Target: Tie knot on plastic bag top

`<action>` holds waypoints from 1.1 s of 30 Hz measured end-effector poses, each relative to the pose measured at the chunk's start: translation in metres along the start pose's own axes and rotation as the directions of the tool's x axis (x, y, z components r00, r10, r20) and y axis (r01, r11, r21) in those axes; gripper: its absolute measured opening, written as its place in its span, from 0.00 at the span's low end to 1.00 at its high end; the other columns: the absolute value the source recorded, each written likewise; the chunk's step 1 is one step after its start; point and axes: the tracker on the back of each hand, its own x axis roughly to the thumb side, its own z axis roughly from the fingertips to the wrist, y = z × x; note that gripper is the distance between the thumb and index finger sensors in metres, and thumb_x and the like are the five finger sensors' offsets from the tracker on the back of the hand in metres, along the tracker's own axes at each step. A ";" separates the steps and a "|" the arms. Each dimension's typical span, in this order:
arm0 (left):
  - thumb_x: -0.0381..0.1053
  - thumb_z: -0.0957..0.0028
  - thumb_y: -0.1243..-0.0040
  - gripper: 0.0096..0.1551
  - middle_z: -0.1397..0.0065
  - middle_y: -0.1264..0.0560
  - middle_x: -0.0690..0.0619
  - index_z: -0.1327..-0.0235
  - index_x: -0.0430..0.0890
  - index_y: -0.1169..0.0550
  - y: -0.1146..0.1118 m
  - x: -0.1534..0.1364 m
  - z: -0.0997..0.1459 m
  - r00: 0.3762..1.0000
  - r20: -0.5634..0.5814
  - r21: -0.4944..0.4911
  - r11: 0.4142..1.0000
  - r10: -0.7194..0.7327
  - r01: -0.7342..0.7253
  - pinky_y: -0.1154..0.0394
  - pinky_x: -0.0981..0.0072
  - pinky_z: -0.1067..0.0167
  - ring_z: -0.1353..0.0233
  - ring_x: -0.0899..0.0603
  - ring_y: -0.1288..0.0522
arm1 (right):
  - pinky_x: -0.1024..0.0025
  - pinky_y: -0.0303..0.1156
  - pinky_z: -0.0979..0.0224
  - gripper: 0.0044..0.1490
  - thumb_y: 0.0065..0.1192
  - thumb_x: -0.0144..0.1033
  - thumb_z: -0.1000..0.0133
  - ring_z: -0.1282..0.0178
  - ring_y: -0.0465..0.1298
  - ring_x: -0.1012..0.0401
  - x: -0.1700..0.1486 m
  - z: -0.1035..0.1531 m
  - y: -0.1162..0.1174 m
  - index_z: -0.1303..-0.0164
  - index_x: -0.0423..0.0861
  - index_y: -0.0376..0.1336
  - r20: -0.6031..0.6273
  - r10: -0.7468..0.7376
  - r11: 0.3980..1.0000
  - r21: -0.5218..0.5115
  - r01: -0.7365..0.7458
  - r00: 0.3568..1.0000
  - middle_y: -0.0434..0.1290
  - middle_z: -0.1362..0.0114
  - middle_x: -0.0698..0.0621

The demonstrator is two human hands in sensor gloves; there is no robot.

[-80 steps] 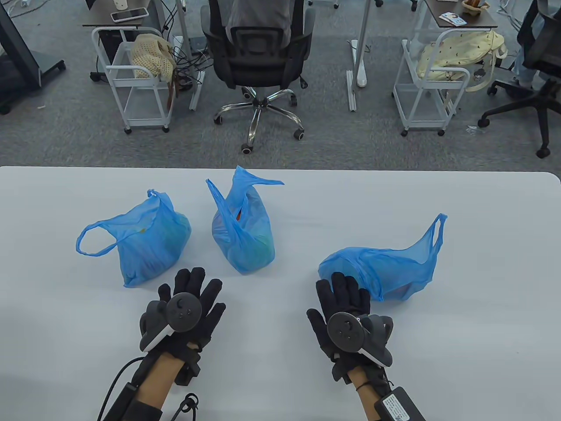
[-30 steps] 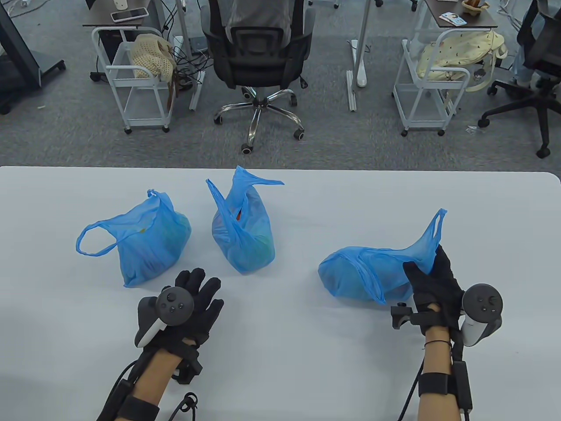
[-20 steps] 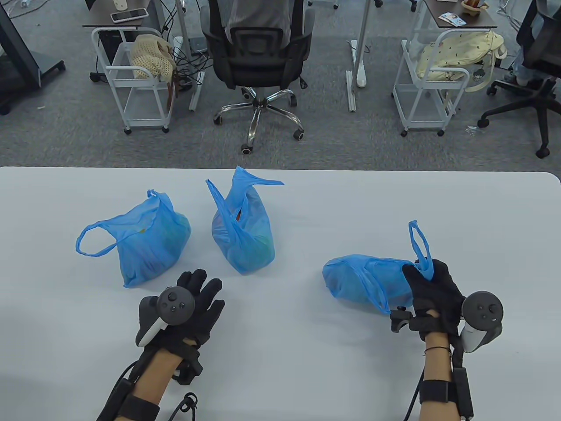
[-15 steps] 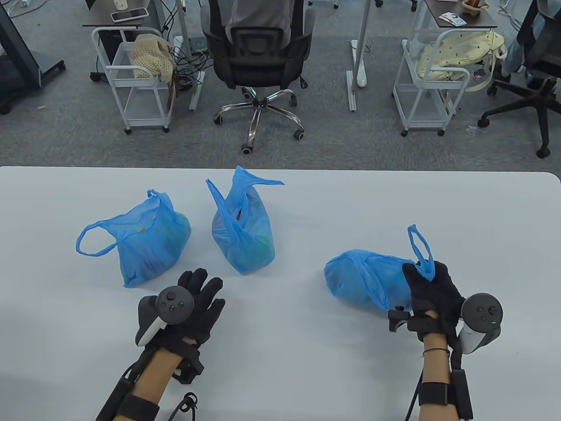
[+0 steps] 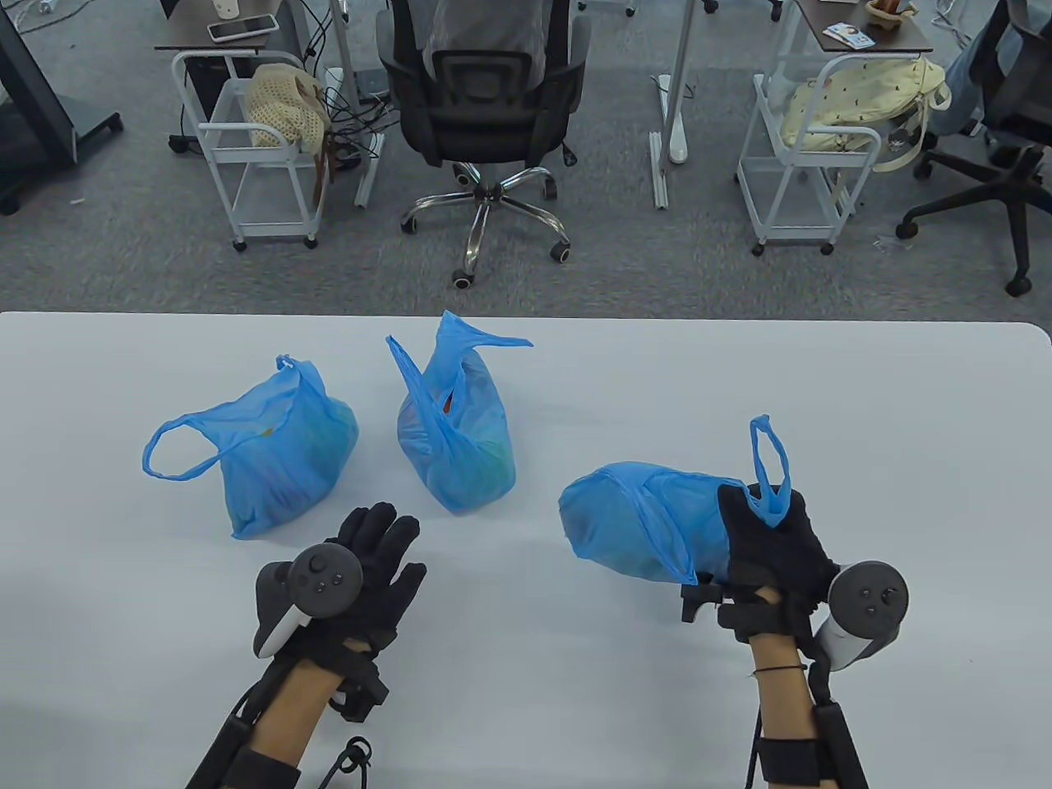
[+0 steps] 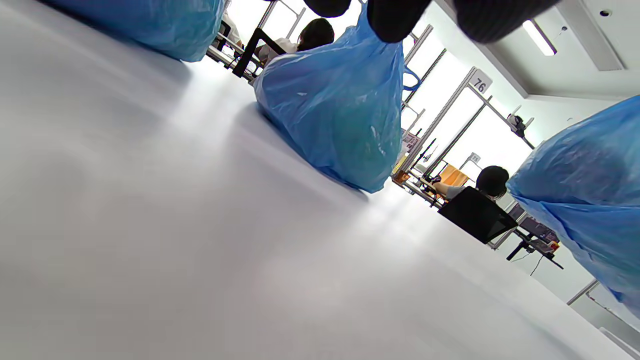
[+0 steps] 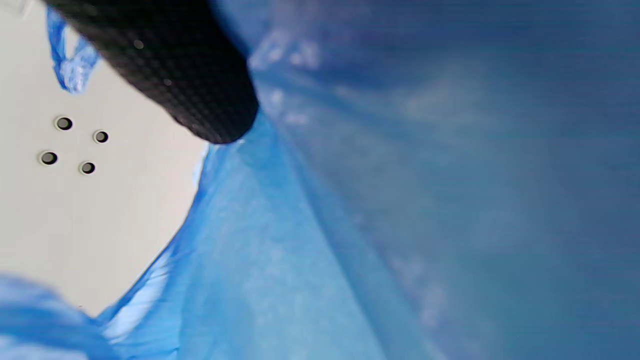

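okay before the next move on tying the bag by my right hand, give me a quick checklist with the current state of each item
1. Right hand grips the right bag at its top: ok.
2. One handle loop is free above the fingers: ok.
3. Second handle located: cannot tell.
4. Left hand is open and free to help: ok.
5. Left hand is on the bag: not ok, it rests apart on the table.
6. Middle bag stands apart from it: ok.

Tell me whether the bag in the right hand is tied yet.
Not tied. The right bag lies on its side; the right hand grips its neck, and one handle loop sticks up free, unknotted.
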 end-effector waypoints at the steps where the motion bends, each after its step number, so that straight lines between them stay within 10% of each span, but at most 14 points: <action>1: 0.69 0.43 0.59 0.37 0.10 0.54 0.53 0.19 0.64 0.48 0.001 0.002 0.001 1.000 0.011 0.017 1.000 0.015 -0.015 0.56 0.29 0.25 0.13 0.37 0.56 | 0.54 0.81 0.59 0.15 0.80 0.43 0.50 0.78 0.81 0.65 0.004 0.003 0.004 0.59 0.52 0.70 0.011 -0.007 1.000 0.013 0.006 1.000 0.77 0.67 0.59; 12: 0.71 0.48 0.43 0.52 0.09 0.53 0.55 0.19 0.61 0.55 0.013 0.049 0.017 0.905 0.352 -0.026 0.970 0.237 -0.244 0.54 0.25 0.23 0.11 0.38 0.53 | 0.54 0.81 0.57 0.16 0.79 0.44 0.49 0.76 0.82 0.66 0.025 0.046 0.057 0.59 0.53 0.69 0.079 0.020 0.978 0.204 -0.036 0.997 0.77 0.66 0.60; 21: 0.69 0.53 0.34 0.60 0.10 0.55 0.56 0.21 0.60 0.58 -0.005 0.084 0.030 0.860 0.471 0.134 0.980 -0.195 0.148 0.50 0.22 0.25 0.12 0.37 0.48 | 0.52 0.81 0.54 0.16 0.78 0.45 0.48 0.73 0.83 0.64 0.005 0.083 0.095 0.57 0.53 0.69 0.136 0.032 0.946 0.315 -0.074 0.990 0.77 0.65 0.59; 33: 0.58 0.51 0.30 0.20 0.27 0.22 0.60 0.46 0.64 0.22 -0.003 0.085 0.035 0.902 0.432 0.282 0.953 -0.019 -0.115 0.32 0.31 0.30 0.28 0.43 0.20 | 0.41 0.73 0.44 0.20 0.71 0.50 0.45 0.51 0.83 0.51 -0.001 0.098 0.110 0.50 0.52 0.68 0.103 -0.055 0.913 0.409 0.008 0.993 0.77 0.53 0.52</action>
